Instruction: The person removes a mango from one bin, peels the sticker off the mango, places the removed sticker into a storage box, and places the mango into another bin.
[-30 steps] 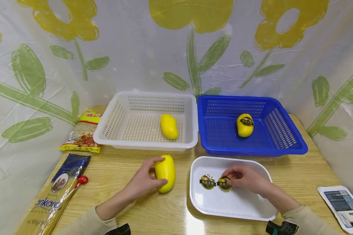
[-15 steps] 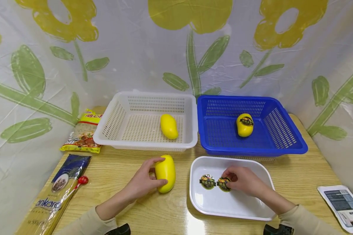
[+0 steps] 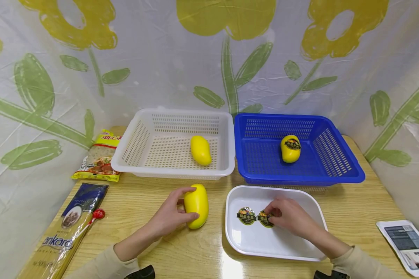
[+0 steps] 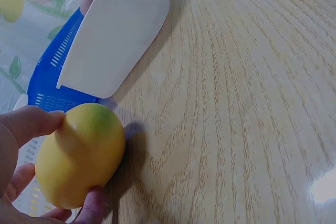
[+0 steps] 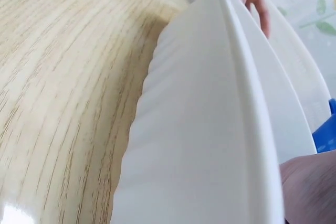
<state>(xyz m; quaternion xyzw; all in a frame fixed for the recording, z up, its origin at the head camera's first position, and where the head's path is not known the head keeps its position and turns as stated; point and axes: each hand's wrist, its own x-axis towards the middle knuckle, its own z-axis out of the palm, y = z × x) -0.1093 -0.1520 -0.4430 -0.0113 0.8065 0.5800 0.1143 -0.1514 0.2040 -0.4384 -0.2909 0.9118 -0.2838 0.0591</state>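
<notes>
My left hand [image 3: 172, 211] grips a yellow mango [image 3: 196, 206] on the table, thumb and fingers around its left side and ends. In the left wrist view the mango [image 4: 81, 156] shows a greenish patch. Inside the white tray [image 3: 276, 252] lie two round fruit stickers, dark with gold lettering. My right hand [image 3: 291, 215] pinches the right edge of the nearer sticker [image 3: 264, 219], partly covering it. Beside that one, the left sticker [image 3: 246, 216] lies flat and untouched. In the right wrist view the tray wall [image 5: 194, 114] hides my right fingertips.
A white basket [image 3: 174, 171] holding one mango [image 3: 200, 150] stands behind, beside a blue basket [image 3: 300, 180] with a stickered mango [image 3: 290, 149]. At left are a food bag [image 3: 99, 159], a spaghetti pack [image 3: 63, 236] and a red lollipop [image 3: 98, 213]. A white packet [image 3: 406, 246] lies right.
My right hand has shifted slightly at the right sticker's edge, its fingers drawing closer together. The left hand and its mango have stayed still.
</notes>
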